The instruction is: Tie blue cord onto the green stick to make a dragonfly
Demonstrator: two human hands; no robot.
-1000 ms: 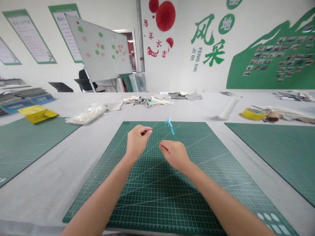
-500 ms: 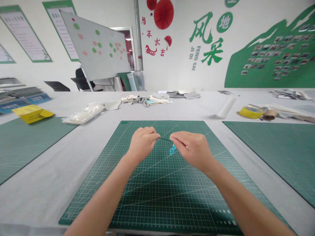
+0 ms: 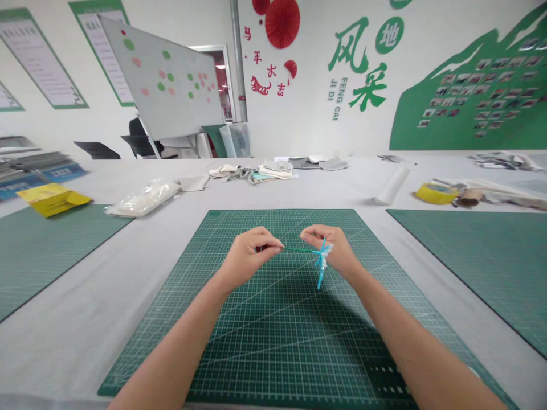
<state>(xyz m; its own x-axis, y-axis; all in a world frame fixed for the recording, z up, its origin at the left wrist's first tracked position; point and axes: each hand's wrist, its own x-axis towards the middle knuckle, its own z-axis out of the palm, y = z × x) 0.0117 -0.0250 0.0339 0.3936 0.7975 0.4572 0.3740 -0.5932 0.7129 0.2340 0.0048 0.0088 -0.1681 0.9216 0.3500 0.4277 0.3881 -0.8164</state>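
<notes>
Above the green cutting mat [image 3: 256, 341], my left hand [image 3: 250, 256] pinches the end of a thin green stem between thumb and fingertips. The stem runs level to the right into a light-blue craft flower [image 3: 321, 262] with narrow petals and whitish, shiny bits. My right hand [image 3: 335, 247] is just behind the flower, its thumb and forefinger pressed together slightly above the stem. Whatever may be between those right fingertips is too small to make out. The flower covers part of the right hand.
More cutting mats lie at left [image 3: 55, 245] and right [image 3: 478, 256]. Behind are a yellow packet [image 3: 53, 199], a plastic-wrapped bundle [image 3: 145, 197], fabric pieces [image 3: 276, 169], a white roll [image 3: 393, 185] and yellow tape [image 3: 436, 193].
The blue flower, mostly hidden under my right hand before, now shows fully in front of it. My right fingertips have come off the stem and up, and more stem shows between the hands.
</notes>
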